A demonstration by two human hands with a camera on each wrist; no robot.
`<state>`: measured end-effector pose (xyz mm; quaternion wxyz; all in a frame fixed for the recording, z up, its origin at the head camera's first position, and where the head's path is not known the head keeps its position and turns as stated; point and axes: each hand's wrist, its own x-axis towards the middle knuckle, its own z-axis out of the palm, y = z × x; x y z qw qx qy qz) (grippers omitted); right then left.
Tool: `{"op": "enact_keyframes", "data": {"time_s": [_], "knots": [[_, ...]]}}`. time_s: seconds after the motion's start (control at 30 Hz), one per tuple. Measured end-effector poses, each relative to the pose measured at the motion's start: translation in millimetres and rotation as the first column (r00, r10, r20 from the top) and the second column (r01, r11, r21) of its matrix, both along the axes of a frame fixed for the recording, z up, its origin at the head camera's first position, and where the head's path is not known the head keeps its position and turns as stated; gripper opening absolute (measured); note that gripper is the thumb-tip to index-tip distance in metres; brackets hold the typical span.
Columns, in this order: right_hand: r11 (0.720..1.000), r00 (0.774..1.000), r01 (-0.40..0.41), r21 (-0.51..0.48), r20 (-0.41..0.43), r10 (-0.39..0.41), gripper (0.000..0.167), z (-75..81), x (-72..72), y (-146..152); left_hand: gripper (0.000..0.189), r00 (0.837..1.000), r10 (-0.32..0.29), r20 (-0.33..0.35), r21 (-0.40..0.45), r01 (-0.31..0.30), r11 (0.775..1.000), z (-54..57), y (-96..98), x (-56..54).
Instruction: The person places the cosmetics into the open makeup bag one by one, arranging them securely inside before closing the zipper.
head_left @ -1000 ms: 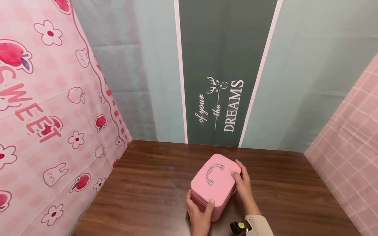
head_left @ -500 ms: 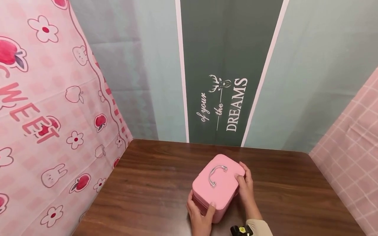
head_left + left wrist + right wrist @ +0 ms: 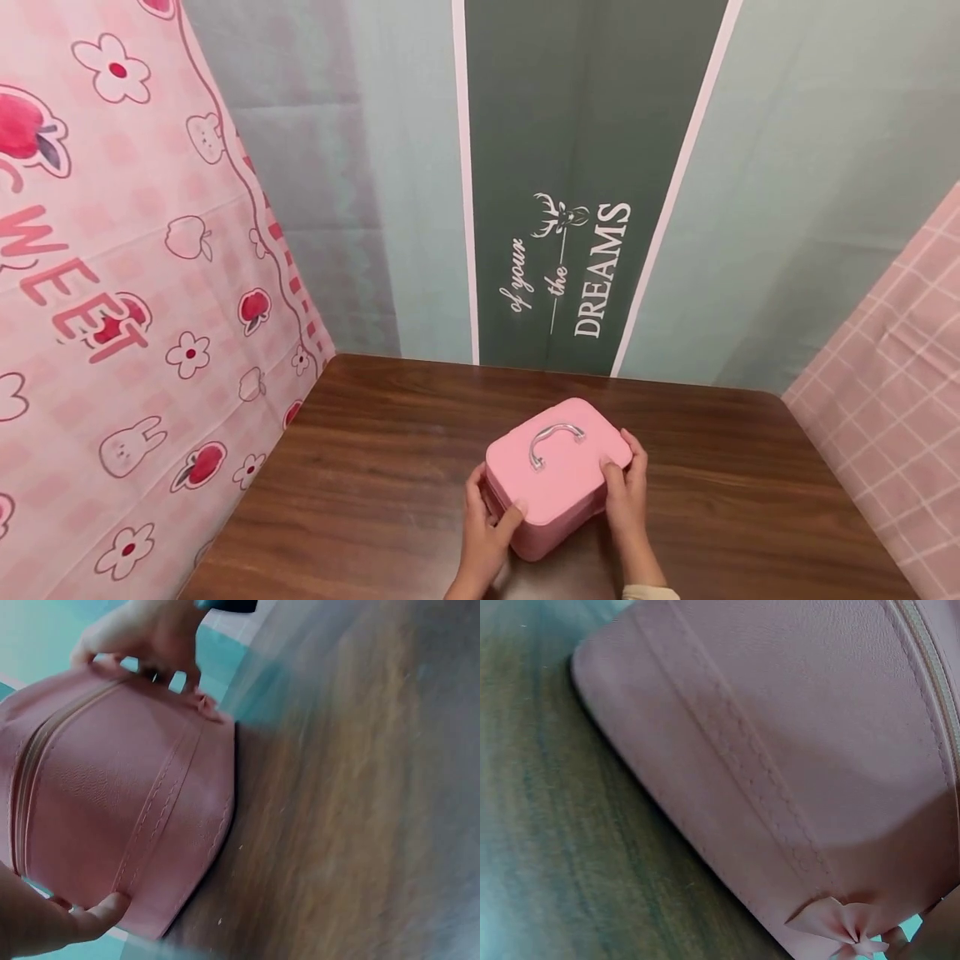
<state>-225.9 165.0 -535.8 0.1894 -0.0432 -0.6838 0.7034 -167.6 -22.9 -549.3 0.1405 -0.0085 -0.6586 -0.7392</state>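
Note:
A pink vanity case point(image 3: 555, 483) with a silver handle point(image 3: 553, 435) on its lid is held at both ends near the table's front. My left hand point(image 3: 483, 529) grips its left end, thumb on the lid's edge. My right hand point(image 3: 628, 492) grips the right end, thumb on top and fingers round the far side. In the left wrist view, a zipper point(image 3: 34, 761) runs round the case's side above a stitched band. A small pink bow point(image 3: 844, 926) shows by the right hand in the right wrist view. The lid is down.
The case is over a dark brown wooden table point(image 3: 390, 442). A green and grey curtain point(image 3: 555, 125) with white lettering hangs behind it. Pink printed cloth point(image 3: 150, 275) hangs at the left, pink checked cloth point(image 3: 892, 367) at the right.
The case has turned clockwise as seen from above, both hands keeping hold of it. My left hand has shifted left and my right hand slightly right.

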Motion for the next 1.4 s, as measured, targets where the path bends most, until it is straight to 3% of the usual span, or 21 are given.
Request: {"op": "enact_keyframes", "data": {"time_s": [0.23,0.37,0.5,0.6,0.73,0.83,1.03,1.27,1.4], "knots": [[0.996,0.990,0.088,-0.017,-0.113,-0.089,0.051,-3.4,2.7,-9.0,0.069,0.997,-0.069,-0.019,-0.014,0.068,0.998,3.9,-13.6,-12.2],[0.995,0.983,0.097,-0.036,-0.150,-0.101,0.052,-5.2,1.3,-10.1,0.067,0.998,-0.067,0.012,-0.003,0.067,0.998,4.5,-15.1,-15.4],[0.998,0.995,0.067,-0.021,-0.072,-0.069,0.052,0.7,0.7,-3.0,0.066,0.999,-0.003,0.050,0.004,0.003,1.000,9.9,-7.4,-10.6],[0.999,0.998,0.028,0.025,0.049,-0.029,0.048,10.3,-0.2,6.7,0.067,0.992,0.098,0.076,-0.041,-0.095,0.995,15.2,2.2,-1.9],[0.989,0.984,-0.047,0.139,0.177,0.022,0.042,21.9,-9.4,18.3,0.072,0.964,0.249,0.096,-0.145,-0.234,0.961,19.6,16.8,8.9],[0.982,0.969,-0.124,0.145,0.231,0.088,0.042,27.1,-19.3,22.9,0.074,0.948,0.305,0.097,-0.210,-0.280,0.937,18.3,27.3,13.1],[0.984,0.949,-0.180,-0.008,0.260,0.176,0.041,24.4,-27.7,26.5,0.073,0.945,0.327,0.025,-0.242,-0.312,0.919,8.2,36.8,12.2],[0.984,0.969,-0.181,0.002,0.169,0.178,0.043,19.7,-25.7,24.7,0.073,0.945,0.325,-0.032,-0.225,-0.324,0.919,2.6,33.7,8.2],[0.989,0.971,-0.148,0.027,0.192,0.141,0.042,20.5,-21.3,21.0,0.071,0.961,0.270,-0.062,-0.210,-0.277,0.938,-1.0,25.8,6.3]]}}
